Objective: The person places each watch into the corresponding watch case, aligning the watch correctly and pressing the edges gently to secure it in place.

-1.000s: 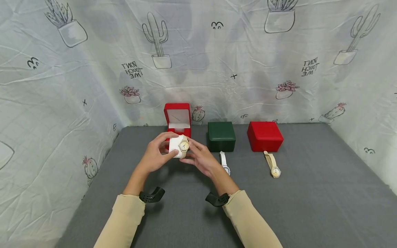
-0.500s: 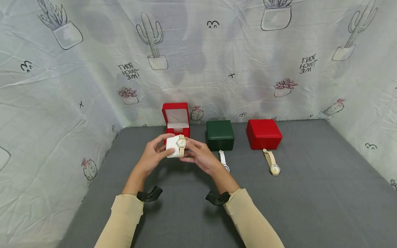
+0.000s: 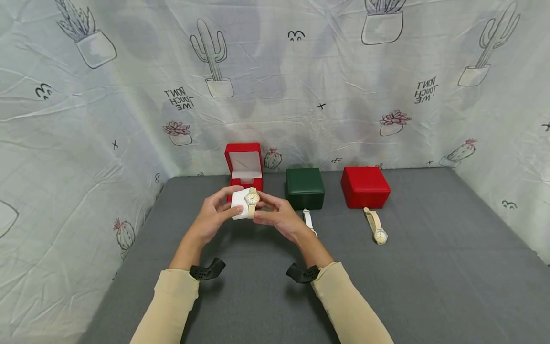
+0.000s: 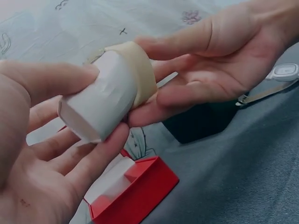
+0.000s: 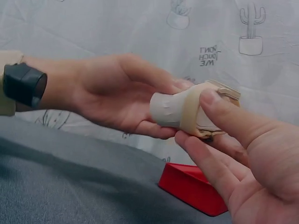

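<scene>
My left hand (image 3: 209,217) holds a white watch cushion (image 3: 238,203) between thumb and fingers, above the table. A wristwatch (image 3: 252,198) with a cream strap and round pale dial is wrapped around the cushion's right end. My right hand (image 3: 283,220) pinches the watch and that end of the cushion. In the left wrist view the strap (image 4: 142,70) encircles the cushion, right fingertips against it. The right wrist view shows the right thumb on the end beside the strap (image 5: 189,112). Behind the hands stands an open red watch box (image 3: 243,147), its lower part partly hidden.
A closed green box (image 3: 305,188) and a closed red box (image 3: 365,187) stand to the right. A white-strapped watch (image 3: 308,220), partly hidden by my right arm, lies before the green one. Another cream-strapped watch (image 3: 376,227) lies before the red one. Patterned cloth (image 3: 275,71) hangs behind.
My right thumb and fingers have shifted their grip at the watch's right side. The cushion and watch stay almost in place in my left hand. The head view has tilted slightly.
</scene>
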Tool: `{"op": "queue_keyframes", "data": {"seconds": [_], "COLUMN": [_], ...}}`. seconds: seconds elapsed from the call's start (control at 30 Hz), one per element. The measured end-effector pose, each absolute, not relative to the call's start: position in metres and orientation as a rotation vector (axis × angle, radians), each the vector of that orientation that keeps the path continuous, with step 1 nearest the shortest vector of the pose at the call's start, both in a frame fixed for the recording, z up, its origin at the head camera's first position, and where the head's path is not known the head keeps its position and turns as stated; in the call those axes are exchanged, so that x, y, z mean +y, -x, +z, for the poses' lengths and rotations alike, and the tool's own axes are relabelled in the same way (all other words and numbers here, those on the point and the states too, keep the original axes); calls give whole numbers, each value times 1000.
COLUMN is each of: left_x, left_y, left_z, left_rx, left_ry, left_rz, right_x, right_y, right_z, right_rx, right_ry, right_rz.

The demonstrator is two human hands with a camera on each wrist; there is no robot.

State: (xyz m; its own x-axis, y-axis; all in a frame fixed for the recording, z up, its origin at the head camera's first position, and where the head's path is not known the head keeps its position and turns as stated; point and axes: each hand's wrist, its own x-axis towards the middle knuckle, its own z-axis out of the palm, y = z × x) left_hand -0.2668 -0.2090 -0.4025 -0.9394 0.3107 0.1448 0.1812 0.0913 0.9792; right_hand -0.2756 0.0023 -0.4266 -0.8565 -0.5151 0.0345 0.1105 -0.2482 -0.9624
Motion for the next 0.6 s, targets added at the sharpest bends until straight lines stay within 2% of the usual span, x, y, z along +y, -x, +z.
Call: {"op": "queue_keyframes", "data": {"seconds": [0.37,0.6], "left_x": [-202,-198], "left_y": [254,249], "left_z": [-381,-378], "left_rx": [2417,2432], "left_ry": [-533,-576], "left_rz": [1800,1835], "right_x": [3,5], "right_y": [276,275], "right_z": [-424,-421], "right_rx": [1890,1842], "right_ry": [589,632], "right_rz": [-2029,-2128]}}
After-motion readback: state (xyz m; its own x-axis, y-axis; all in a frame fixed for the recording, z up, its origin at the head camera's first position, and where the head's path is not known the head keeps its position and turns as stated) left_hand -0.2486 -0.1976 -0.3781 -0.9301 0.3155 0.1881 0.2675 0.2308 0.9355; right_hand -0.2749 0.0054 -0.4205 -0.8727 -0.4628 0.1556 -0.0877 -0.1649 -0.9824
